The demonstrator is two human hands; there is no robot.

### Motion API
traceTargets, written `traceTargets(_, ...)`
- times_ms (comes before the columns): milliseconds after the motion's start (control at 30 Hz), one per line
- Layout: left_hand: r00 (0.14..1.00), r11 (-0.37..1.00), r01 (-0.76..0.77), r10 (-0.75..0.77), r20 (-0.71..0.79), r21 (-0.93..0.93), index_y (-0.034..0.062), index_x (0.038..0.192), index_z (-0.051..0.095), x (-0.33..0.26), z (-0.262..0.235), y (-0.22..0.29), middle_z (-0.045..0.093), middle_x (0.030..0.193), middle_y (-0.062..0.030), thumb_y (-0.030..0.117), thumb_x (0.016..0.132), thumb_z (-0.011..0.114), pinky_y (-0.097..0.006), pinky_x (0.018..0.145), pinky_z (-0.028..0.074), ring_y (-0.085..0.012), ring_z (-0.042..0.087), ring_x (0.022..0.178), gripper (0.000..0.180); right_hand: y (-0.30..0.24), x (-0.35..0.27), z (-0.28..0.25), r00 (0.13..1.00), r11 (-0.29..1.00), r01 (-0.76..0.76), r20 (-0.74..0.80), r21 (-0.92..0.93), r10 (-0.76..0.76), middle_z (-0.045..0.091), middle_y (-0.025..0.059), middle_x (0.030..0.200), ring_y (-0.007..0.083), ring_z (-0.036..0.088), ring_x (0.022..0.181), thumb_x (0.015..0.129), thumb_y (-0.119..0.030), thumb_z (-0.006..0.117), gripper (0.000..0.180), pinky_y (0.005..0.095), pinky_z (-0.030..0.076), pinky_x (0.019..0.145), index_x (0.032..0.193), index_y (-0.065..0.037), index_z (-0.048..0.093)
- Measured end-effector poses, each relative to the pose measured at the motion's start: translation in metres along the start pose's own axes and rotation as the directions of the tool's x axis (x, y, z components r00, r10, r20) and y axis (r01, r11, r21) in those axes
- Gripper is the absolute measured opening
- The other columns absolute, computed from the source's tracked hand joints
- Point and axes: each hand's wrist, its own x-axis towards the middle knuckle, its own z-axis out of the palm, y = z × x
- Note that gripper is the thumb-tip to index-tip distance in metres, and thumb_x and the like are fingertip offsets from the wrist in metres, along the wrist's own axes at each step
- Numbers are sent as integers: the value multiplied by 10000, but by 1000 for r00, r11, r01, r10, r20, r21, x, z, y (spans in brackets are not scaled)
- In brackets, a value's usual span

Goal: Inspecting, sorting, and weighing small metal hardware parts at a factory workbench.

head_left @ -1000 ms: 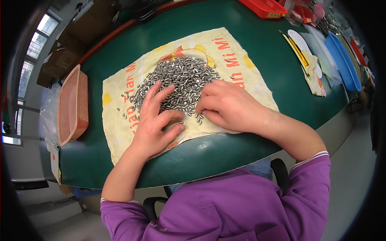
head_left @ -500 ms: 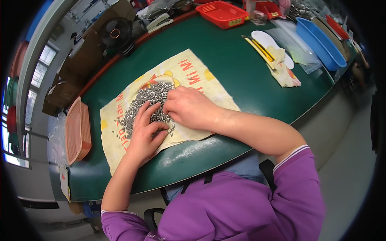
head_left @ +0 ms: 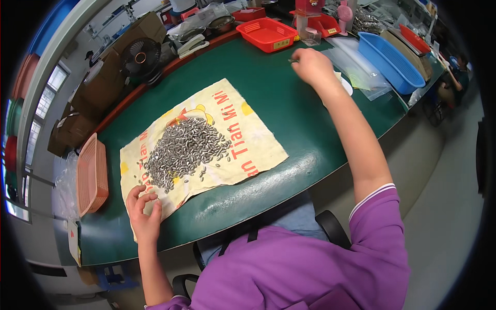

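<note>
A heap of small shiny oval metal pieces [head_left: 186, 147] lies spread on a pale yellow cloth [head_left: 258, 147] with red print. Over the cloth's lower left edge rests my left hand [head_left: 144, 213], fingers curved and apart, nothing visible in them, beside the heap's near end. My right hand [head_left: 313, 68] is raised over the far right of the green table, close to a red basket. Its fingertips pinch a small metal piece [head_left: 293, 61], mostly covered by the fingers. Behind that forearm a white flat piece [head_left: 347, 87] shows only in part.
The red basket [head_left: 266, 46] stands at the back, a blue tray [head_left: 390, 64] at the far right beside clear plastic bags [head_left: 359, 70]. An orange basket [head_left: 93, 175] is at the left edge. A black fan [head_left: 140, 59] and cardboard boxes [head_left: 106, 77] line the back left.
Both hands have left the heap. My right hand went far right with a small piece, its arm now covering the yellow utility knife; my left moved to the cloth's lower left. The view shifted slightly.
</note>
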Motion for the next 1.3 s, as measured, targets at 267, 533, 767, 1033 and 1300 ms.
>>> traceTargets(267, 993, 995, -99, 99, -60, 0, 59, 823, 660, -8, 17, 8, 570, 1174, -116, 54, 724, 769, -421, 993, 422, -324, 506, 1172, 147, 74, 10, 39, 956, 968, -203, 183, -149, 229, 715, 181, 1039, 336, 681, 991, 813, -274, 631, 300, 426, 520, 908, 1026, -100, 751)
traceTargets(533, 999, 995, 3, 1, 41, -98, 52, 890, 673, -19, 16, 1, 543, 1211, -135, 70, 740, 778, -419, 1019, 423, -326, 482, 1217, 184, -45, -17, -13, 992, 716, -59, 119, 695, -33, 647, 73, 1006, 124, 651, 769, 914, -136, 561, 312, 268, 521, 654, 1203, -18, 573)
traceTargets(767, 998, 986, 52, -48, 31, -158, 53, 967, 666, -20, 18, 0, 530, 1236, -140, 44, 771, 737, -416, 1015, 422, -323, 486, 1221, 209, -217, -122, -25, 639, 486, 306, 202, 818, -742, 597, 194, 1089, 383, 649, 895, 803, -56, 563, 518, 455, 542, 803, 1314, -117, 505)
traceTargets(1033, 995, 989, 71, -60, 82, -132, 60, 955, 669, -13, 17, 8, 519, 1287, -144, 31, 776, 729, -402, 1035, 412, -323, 483, 1247, 192, -246, -134, 5, 463, 549, 416, 351, 725, -814, 569, 174, 985, 365, 653, 808, 907, -139, 575, 350, 463, 547, 702, 1255, -103, 559)
traceTargets(1300, 995, 993, 64, -57, 77, -102, 50, 893, 672, -15, 17, 10, 513, 1298, -157, 25, 738, 763, -409, 1029, 413, -332, 477, 1254, 181, -236, -142, 1, 458, 574, 440, 377, 691, -805, 557, 161, 949, 337, 654, 727, 912, -119, 570, 316, 433, 547, 633, 1224, -68, 572)
